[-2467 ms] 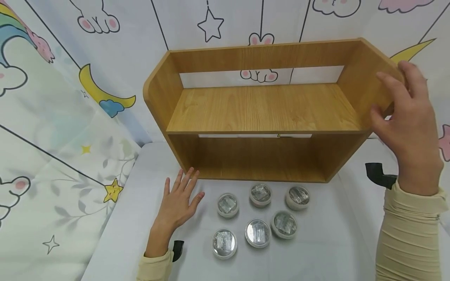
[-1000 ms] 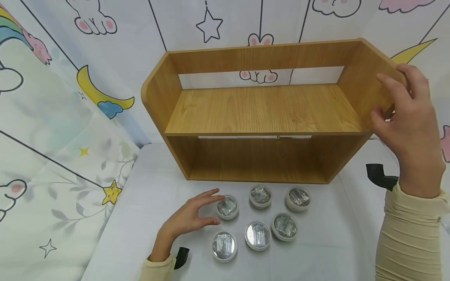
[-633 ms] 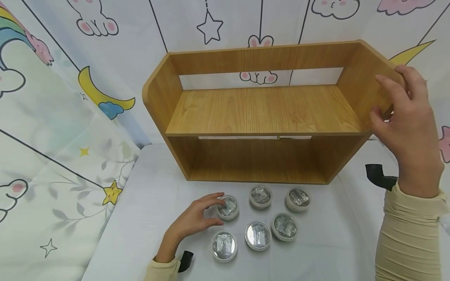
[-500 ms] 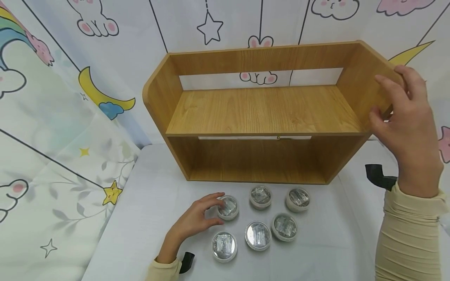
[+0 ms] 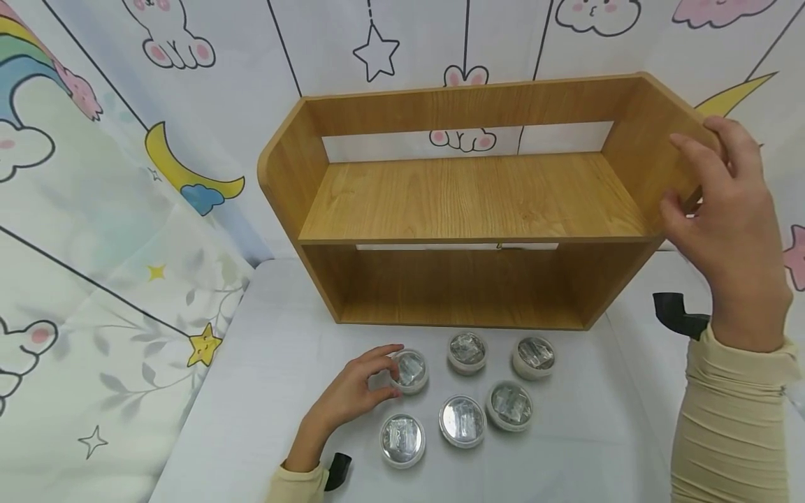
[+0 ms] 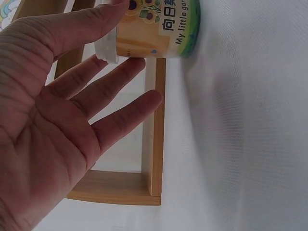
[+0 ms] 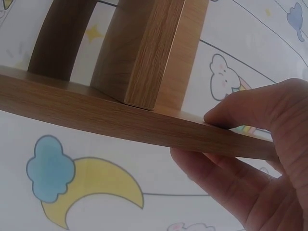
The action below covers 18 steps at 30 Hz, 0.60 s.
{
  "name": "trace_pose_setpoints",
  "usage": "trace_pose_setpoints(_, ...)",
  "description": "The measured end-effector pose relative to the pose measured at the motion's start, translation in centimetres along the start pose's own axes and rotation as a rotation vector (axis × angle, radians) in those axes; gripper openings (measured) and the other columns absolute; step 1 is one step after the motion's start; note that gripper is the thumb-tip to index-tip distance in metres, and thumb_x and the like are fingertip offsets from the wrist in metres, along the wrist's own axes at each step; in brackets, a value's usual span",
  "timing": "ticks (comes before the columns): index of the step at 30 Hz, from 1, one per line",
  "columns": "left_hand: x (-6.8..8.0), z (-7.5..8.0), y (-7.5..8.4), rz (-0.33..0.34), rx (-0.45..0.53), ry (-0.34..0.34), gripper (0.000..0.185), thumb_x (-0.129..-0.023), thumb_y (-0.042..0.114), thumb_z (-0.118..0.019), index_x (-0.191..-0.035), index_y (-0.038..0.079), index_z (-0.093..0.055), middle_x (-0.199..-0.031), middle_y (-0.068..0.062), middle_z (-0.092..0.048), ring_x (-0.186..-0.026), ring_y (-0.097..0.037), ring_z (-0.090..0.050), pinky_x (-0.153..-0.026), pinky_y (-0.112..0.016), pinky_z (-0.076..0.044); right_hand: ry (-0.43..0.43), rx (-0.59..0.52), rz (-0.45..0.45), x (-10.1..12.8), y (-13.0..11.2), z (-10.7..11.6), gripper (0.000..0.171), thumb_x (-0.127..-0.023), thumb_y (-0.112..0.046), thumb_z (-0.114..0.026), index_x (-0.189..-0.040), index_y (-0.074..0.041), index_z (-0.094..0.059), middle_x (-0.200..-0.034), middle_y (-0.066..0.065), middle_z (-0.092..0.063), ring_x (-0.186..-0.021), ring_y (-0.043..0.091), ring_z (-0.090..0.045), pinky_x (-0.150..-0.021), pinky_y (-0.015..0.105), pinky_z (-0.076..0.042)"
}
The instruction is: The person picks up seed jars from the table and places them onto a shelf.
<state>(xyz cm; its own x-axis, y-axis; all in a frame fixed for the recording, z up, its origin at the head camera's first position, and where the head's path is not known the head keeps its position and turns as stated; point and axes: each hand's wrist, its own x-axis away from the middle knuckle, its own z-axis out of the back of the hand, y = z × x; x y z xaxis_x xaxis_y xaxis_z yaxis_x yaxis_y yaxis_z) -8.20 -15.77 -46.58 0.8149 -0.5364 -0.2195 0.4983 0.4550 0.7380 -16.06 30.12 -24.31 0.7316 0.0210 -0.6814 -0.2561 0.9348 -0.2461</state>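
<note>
Now, taking the shelf (image 5: pixel 472 202) as landmark & going L to R: it stands at the back of the table (image 5: pixel 251 391), wood, two levels, both bare.

In front of its L half, the left hand (image 5: pixel 352 395) lies on the table w/ thumb & fingers curled round the back-left cup (image 5: pixel 409 369), pinching it near the lid. The wrist cam shows thumb on one side of that cup's rim (image 6: pixel 107 45), fingers on the other, cup standing on the cloth; label reads "My little gar…".

In front of the shelf's middle, five more cups, foil-topped: front-left cup (image 5: pixel 402 439), front-mid cup (image 5: pixel 462 420), front-right cup (image 5: pixel 510 405), back-mid cup (image 5: pixel 467 350), back-right cup (image 5: pixel 534 356). All upright, close together, none touching the shelf.

At the shelf's R end, the right hand (image 5: pixel 729 216) grips the side panel (image 5: pixel 654 140): thumb on the inner face, fingers over the outer. Wrist cam confirms the board's edge (image 7: pixel 144 127) is clamped betw. thumb & fingers.
</note>
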Motion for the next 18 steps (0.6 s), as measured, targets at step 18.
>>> trace_pose_setpoints(18, -0.4, 3.1, 3.2, 0.021, -0.024, -0.050, 0.024, -0.079, 0.014, -0.084, -0.090, 0.018, -0.063, -0.142, -0.003, -0.054, -0.135, -0.016, -0.045, -0.107, -0.042, -0.041, -0.006, -0.008, -0.007, 0.0, -0.5, 0.3, 0.065, -0.088, 0.007, -0.058, -0.148, -0.012, -0.043, -0.159, 0.005, -0.023, -0.139, 0.037, -0.034, -0.093, 0.066, -0.040)
